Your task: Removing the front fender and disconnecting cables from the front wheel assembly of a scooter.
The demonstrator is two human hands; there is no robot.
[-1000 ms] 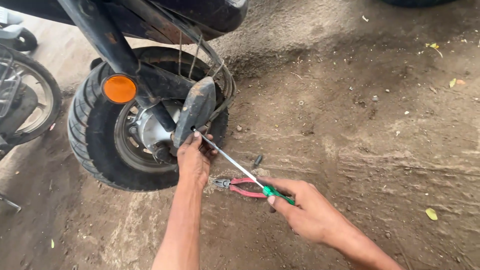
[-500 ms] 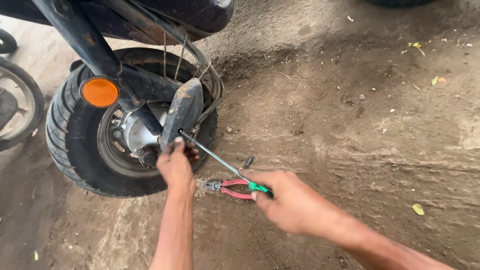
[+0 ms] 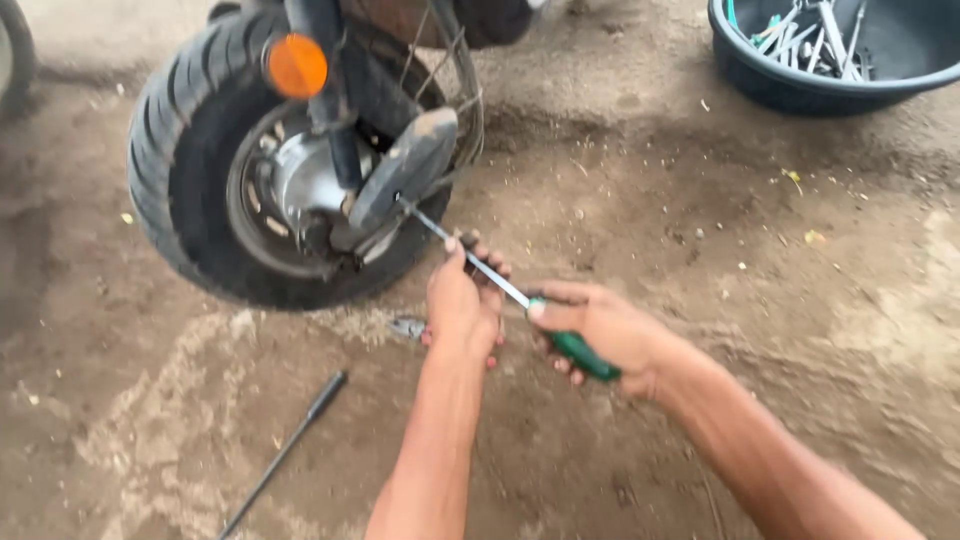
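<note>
Nearest me, low left on the dirt floor (image 3: 700, 200): a thin dark rod (image 3: 285, 450), lying loose, well apart from both hands.

Right hand (image 3: 600, 330) is wrapped tight round the green handle of the screwdriver (image 3: 500, 285). Left hand (image 3: 462, 305) sits just ahead of it, fingers pinched narrow round the bare shaft partway up, steadying it. Left hand is the nearer one to the wheel.

Under the left hand, on the floor, pliers (image 3: 410, 326): only the grey nose shows, plus a sliver of red grip at the wrist. Neither hand holds them.

Key relation: the screwdriver's long axis runs from the handle at lower right up and left to the tip. The tip lies up-left of both hands and meets the lower edge of the grey, dusty muffler (image 3: 405, 175), beside the hub (image 3: 300, 190). I can't tell what the tip sits in; too blurred.

Screwdriver looks plain: slim bright steel shaft, long, green handle mostly hidden in the fist.

Beyond that: black tyre (image 3: 180, 130), orange round reflector (image 3: 297, 66) on the frame above the hub.

Far right at the top: dark blue tub (image 3: 790, 95) with a jumble of metal tools in it, well apart from the work.
</note>
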